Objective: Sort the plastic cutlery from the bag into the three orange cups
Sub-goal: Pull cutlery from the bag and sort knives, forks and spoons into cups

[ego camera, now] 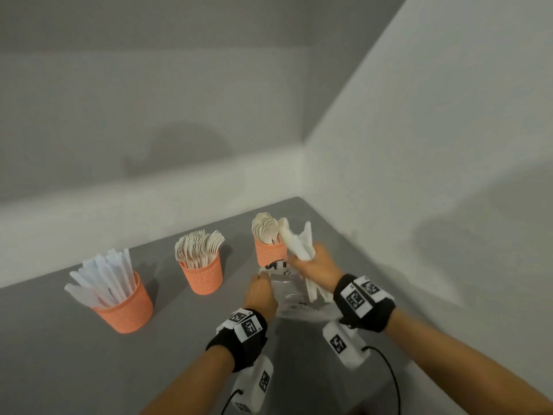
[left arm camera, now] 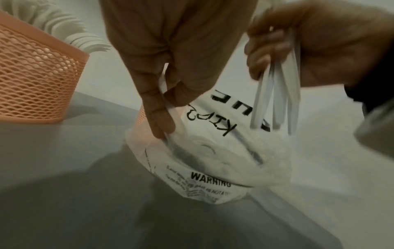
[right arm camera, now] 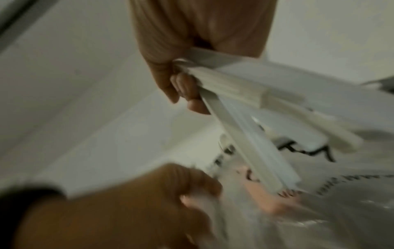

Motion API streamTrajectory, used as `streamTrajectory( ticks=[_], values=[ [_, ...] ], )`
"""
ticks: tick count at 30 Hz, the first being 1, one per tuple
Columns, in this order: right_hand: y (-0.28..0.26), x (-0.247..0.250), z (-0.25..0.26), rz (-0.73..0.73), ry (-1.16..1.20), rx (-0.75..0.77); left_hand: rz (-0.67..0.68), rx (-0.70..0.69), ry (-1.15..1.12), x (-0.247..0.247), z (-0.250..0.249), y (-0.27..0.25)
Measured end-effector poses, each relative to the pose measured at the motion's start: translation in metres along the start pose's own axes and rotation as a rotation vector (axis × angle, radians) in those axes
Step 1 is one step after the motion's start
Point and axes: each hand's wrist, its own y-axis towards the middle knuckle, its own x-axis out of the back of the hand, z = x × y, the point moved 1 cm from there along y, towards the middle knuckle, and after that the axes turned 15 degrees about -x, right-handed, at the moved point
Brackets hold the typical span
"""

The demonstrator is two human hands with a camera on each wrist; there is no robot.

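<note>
Three orange mesh cups stand on the grey table: the left cup (ego camera: 125,307) holds white knives, the middle cup (ego camera: 202,274) holds forks, the right cup (ego camera: 269,250) holds spoons. A clear plastic bag (ego camera: 294,298) with black print lies in front of the right cup. My left hand (ego camera: 260,290) pinches the bag's rim (left arm camera: 168,139). My right hand (ego camera: 314,265) grips a bundle of white knives (ego camera: 297,242) just above the bag's mouth. In the right wrist view the knives (right arm camera: 245,101) fan out from my curled fingers (right arm camera: 185,87). The bag's inside is hard to read.
White walls meet in a corner close behind the spoon cup. The table's right edge runs along the wall beside my right arm. Wrist cameras with cables hang under both forearms.
</note>
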Motion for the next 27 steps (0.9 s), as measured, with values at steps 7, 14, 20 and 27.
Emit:
streamTrajectory(
  ticks=[7,14,20,27],
  values=[
    [0.02,0.015,0.035,-0.024,0.571,-0.014,-0.118,-0.071,-0.113,0.016,-0.009,-0.016],
    [0.029,-0.068,0.045,0.024,0.636,-0.063,-0.38,0.478,-1.287,0.058,0.008,-0.048],
    [0.023,-0.152,0.044,0.12,0.617,-0.125,-0.531,0.59,-1.804,0.085,0.035,-0.071],
    [0.016,-0.21,0.043,0.235,0.479,-0.176,-0.493,0.525,-1.496,0.11,0.056,-0.105]
  ],
)
